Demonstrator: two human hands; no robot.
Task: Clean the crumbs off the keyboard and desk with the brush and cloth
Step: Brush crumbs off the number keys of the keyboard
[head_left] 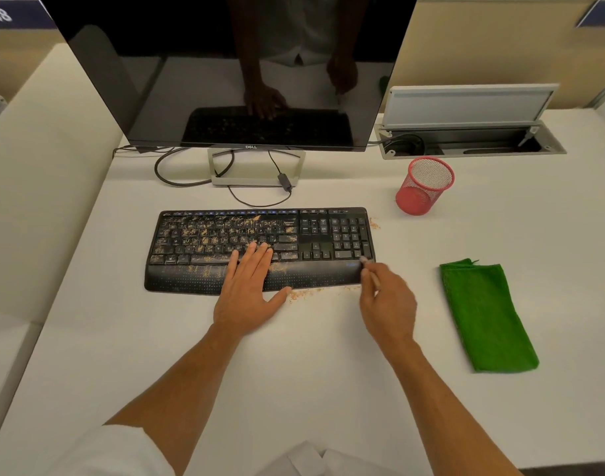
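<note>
A black keyboard (198, 242) lies on the white desk (294, 389), its left and middle keys strewn with tan crumbs (211, 235). More crumbs sit on the desk at its front edge (299, 294) and by its right top corner (374, 223). My left hand (251, 290) rests flat on the wrist rest, fingers spread over the lower keys. My right hand (388, 304) grips a thin brush (369, 269) whose tip touches the keyboard's lower right corner. A folded green cloth (486, 314) lies to the right, untouched.
A dark Dell monitor (225, 70) on a silver stand (256, 166) rises behind the keyboard, with cables (177, 176) looping beside it. A red mesh pen cup (426, 185) stands at the back right. Behind it an open cable hatch (472, 139) is set into the desk.
</note>
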